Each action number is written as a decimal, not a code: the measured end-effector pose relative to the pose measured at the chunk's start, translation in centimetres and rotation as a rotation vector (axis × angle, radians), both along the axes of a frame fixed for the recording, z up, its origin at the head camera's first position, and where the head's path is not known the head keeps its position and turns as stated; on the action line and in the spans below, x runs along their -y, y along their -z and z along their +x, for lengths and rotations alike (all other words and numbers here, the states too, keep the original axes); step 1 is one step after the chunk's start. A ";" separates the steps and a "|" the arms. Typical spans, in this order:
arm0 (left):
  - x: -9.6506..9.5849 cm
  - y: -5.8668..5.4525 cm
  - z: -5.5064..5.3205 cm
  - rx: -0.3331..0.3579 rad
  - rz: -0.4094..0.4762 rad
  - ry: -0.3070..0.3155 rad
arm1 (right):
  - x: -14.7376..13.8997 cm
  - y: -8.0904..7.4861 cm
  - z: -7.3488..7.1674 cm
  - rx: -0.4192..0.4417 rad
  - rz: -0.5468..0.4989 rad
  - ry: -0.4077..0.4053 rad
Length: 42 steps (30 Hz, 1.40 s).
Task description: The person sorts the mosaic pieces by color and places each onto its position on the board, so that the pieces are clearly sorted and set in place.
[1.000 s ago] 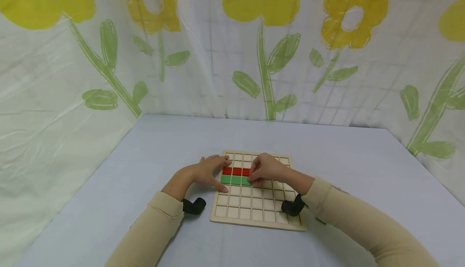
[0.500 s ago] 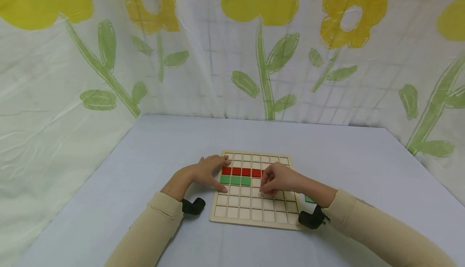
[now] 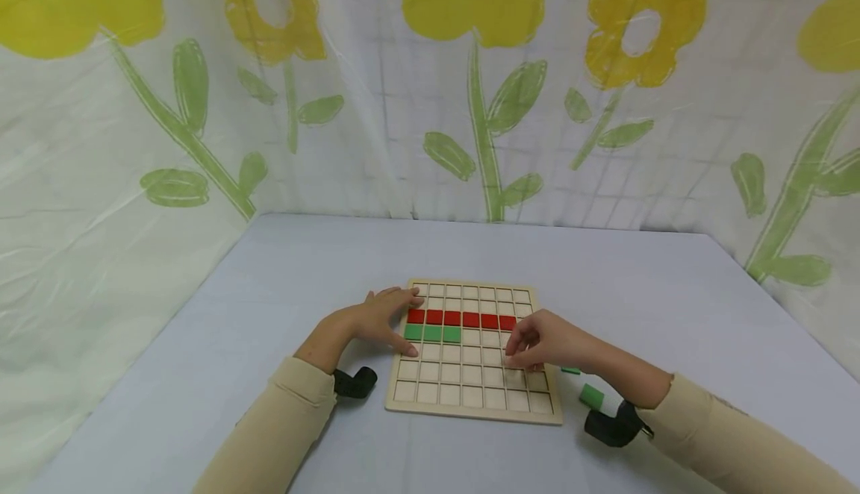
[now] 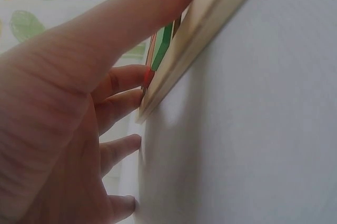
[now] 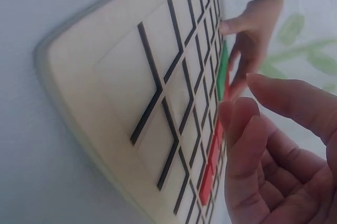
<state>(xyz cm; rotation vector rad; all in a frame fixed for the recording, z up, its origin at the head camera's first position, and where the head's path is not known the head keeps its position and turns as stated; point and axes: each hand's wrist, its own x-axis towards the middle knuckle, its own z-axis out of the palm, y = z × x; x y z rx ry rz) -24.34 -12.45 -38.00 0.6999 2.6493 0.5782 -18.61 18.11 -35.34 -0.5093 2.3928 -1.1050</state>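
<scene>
A pale wooden grid board (image 3: 470, 411) lies on the table. One row holds several red tiles (image 3: 472, 320); in the row just nearer are three green tiles (image 3: 433, 333) at the left end. My left hand (image 3: 379, 316) rests at the board's left edge, thumb and fingers spread; in the left wrist view its thumb (image 4: 142, 11) lies over the board's side. Over the right part of the board is my right hand (image 3: 552, 341), fingers loosely bent. The right wrist view shows a gap between its thumb and fingertips (image 5: 245, 129), with nothing held.
Right of the board, partly behind my right forearm, lie a green piece (image 3: 570, 370) and another green piece (image 3: 592, 397). Black wrist cameras (image 3: 356, 383) sit below both wrists. A curtain with painted flowers (image 3: 490, 143) hangs behind the table's far edge.
My right hand has moved right and nearer, away from the green tiles, uncovering more red tiles and the green pieces beside the board. The left hand stays at the board's left edge.
</scene>
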 end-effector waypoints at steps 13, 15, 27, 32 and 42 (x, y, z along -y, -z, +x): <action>0.1 -0.1 0.3 0.001 0.012 0.001 | -3.8 0.0 2.1 -0.010 -0.006 0.017; 0.1 0.0 0.3 0.004 0.012 -0.003 | -4.2 0.1 2.3 -0.008 -0.005 0.036; 0.0 0.0 0.4 -0.005 0.010 0.002 | -6.7 0.2 3.9 0.022 -0.018 0.113; 0.1 0.0 0.3 -0.003 0.014 0.006 | -7.6 0.4 4.4 0.030 -0.034 0.142; 0.0 -0.2 0.4 -0.003 0.026 0.013 | -8.9 0.8 5.5 0.025 -0.056 0.281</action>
